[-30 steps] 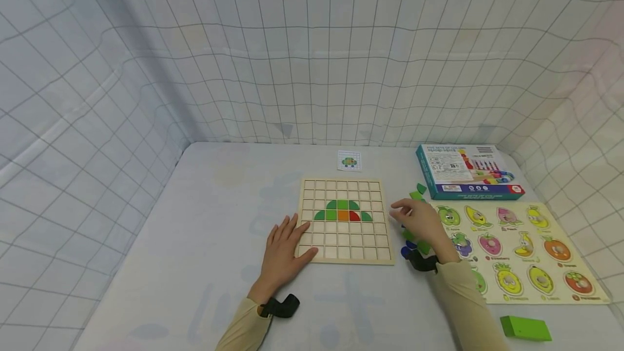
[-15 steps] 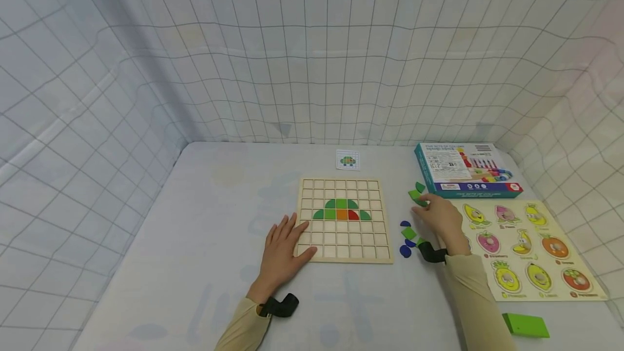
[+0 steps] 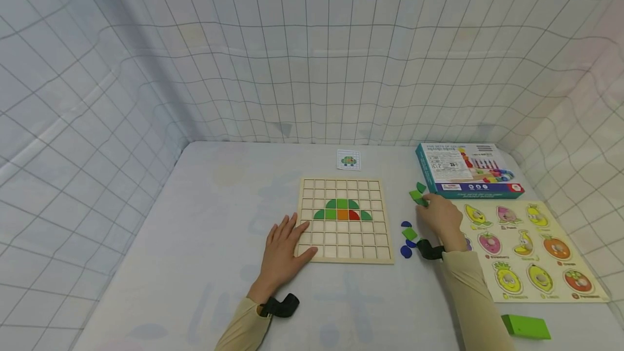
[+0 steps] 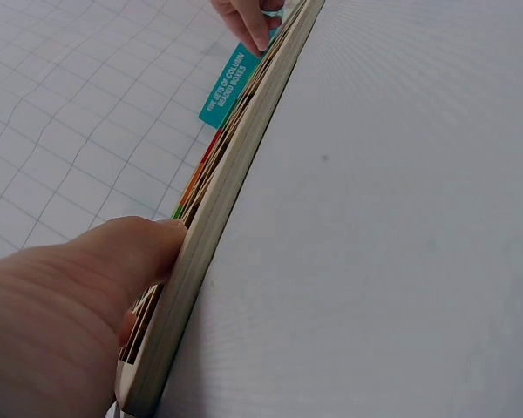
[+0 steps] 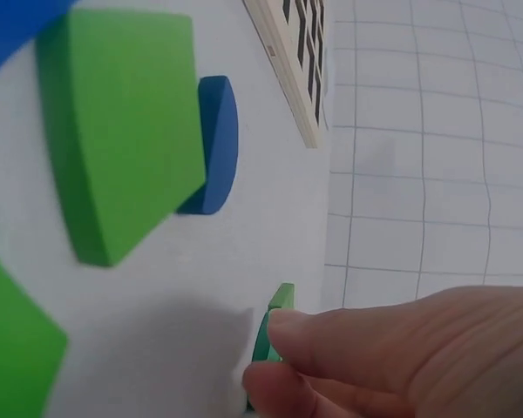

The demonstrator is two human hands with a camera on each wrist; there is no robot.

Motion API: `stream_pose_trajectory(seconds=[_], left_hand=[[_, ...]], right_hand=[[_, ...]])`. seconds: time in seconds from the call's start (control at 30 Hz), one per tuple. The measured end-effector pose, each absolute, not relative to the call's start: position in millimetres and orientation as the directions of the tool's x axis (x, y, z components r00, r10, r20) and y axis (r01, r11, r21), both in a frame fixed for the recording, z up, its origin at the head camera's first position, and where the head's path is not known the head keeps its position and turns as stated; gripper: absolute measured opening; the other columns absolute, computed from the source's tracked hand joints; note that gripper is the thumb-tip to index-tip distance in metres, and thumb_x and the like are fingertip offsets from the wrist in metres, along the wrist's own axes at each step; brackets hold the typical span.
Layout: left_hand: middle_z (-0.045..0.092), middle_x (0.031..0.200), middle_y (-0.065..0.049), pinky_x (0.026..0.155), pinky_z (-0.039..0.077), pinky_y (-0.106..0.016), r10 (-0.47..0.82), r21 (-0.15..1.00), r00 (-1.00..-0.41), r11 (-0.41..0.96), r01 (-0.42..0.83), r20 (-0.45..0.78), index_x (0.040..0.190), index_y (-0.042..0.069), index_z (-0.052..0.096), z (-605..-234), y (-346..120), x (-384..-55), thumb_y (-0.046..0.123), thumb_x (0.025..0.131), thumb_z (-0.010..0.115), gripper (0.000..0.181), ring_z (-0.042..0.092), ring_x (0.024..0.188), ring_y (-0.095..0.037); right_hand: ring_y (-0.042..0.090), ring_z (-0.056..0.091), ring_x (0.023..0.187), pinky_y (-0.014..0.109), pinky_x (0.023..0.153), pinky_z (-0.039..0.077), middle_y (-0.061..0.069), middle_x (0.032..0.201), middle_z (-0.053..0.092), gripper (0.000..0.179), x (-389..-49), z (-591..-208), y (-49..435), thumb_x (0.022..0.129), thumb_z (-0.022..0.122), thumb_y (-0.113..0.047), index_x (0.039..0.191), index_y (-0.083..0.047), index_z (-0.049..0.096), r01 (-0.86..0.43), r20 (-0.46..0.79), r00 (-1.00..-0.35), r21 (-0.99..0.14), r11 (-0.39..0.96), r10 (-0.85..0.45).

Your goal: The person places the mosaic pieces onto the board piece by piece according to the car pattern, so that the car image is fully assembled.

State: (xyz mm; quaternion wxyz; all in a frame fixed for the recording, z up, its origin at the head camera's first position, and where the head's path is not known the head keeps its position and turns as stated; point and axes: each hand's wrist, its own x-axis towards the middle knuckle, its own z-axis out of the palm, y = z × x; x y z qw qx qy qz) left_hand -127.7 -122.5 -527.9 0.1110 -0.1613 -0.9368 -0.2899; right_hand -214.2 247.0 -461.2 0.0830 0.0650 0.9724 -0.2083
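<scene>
A wooden grid board (image 3: pixel 341 240) lies on the table, with green, orange and red pieces (image 3: pixel 343 214) set in its cells. My left hand (image 3: pixel 283 251) rests at the board's left edge, fingers spread and straight; the left wrist view has the thumb (image 4: pixel 135 248) over the rim. To the right of the board, my right hand (image 3: pixel 440 220) pinches a dark green block (image 5: pixel 262 341) between thumb and fingertip, low over the table. Beside that block is a lighter green block (image 3: pixel 416 195). Closer to me lie a green square block (image 3: pixel 409 233) and several blue pieces (image 3: pixel 406 252).
A small picture card (image 3: pixel 348 160) lies beyond the board. At the back right is a teal-edged box (image 3: pixel 470 172), and in front of it a fruit puzzle board (image 3: pixel 531 248), partly under the right arm. A bright green block (image 3: pixel 526 327) lies at the front right.
My right hand has moved from the board's right edge rightward to the green blocks, and now pinches a dark green one. The left hand has stayed in place.
</scene>
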Motion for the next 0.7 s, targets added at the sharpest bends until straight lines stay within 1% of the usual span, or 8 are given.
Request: stream_pose_trajectory(seconds=[0.2,0.37,0.6,0.7], left_hand=[[0.033,0.149,-0.016,0.11,0.012,-0.052,0.238,0.511,-0.922,0.776,0.369,0.305,0.14,0.014,0.05,-528.0,-122.6,-127.5,0.045,0.088,0.063,0.062,0.022,0.139,-0.033],[0.033,0.149,-0.016,0.11,0.012,-0.052,0.236,0.514,-0.922,0.775,0.369,0.305,0.14,0.014,0.05,-527.5,-122.2,-127.5,0.045,0.088,0.063,0.062,0.021,0.139,-0.033],[0.033,0.149,-0.015,0.11,0.011,-0.051,0.233,0.518,-0.925,0.775,0.363,0.3,0.14,0.014,0.049,-527.0,-122.1,-127.0,0.045,0.088,0.063,0.062,0.021,0.14,-0.032],[0.033,0.149,-0.015,0.11,0.011,-0.051,0.233,0.517,-0.926,0.776,0.362,0.299,0.14,0.015,0.049,-527.5,-122.2,-126.8,0.046,0.088,0.063,0.062,0.021,0.14,-0.031]], right_hand=[[0.044,0.057,0.094,0.055,0.076,0.044,0.029,0.113,0.06,0.043,-213.7,-462.3,243.0,0.09,0.061,-0.023,0.121,0.007,0.059,0.165,-0.158,-0.981,-0.395,0.904,0.11],[0.039,0.057,0.088,0.052,0.075,0.044,0.025,0.107,0.063,0.037,-212.2,-462.5,240.5,0.088,0.064,-0.023,0.114,0.004,0.064,0.155,-0.139,-0.984,-0.398,0.904,0.108],[0.033,0.054,0.078,0.048,0.071,0.042,0.019,0.091,0.065,0.035,-210.4,-462.1,238.2,0.086,0.067,-0.022,0.11,0.004,0.063,0.167,-0.173,-0.98,-0.418,0.893,0.102],[0.032,0.055,0.076,0.046,0.069,0.041,0.017,0.087,0.064,0.031,-209.2,-461.8,238.1,0.085,0.067,-0.021,0.107,0.002,0.062,0.161,-0.175,-0.98,-0.434,0.886,0.092]])
